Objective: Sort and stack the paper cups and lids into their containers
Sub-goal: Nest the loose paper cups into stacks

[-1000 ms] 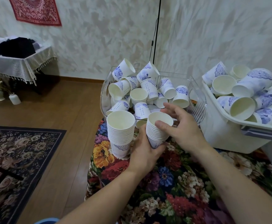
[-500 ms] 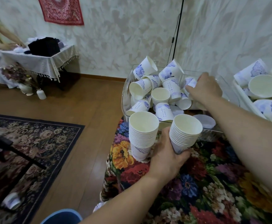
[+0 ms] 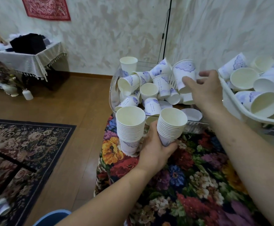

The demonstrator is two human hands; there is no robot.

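Above the clear bin (image 3: 115,88), your right hand (image 3: 203,90) pinches one blue-printed paper cup (image 3: 184,75), mouth up, thumb on its lower wall, other fingers spread behind. Your left hand (image 3: 155,147) grips the nested stack (image 3: 170,126) low, mouth up, tilted slightly right. Cup lies up and right of the stack; both long axes near vertical. Carry it down-left. A second stack (image 3: 130,128) stands just beside, on the floral cloth (image 3: 198,176).

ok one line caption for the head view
Left hand holds a cup stack; right hand lifts a cup.
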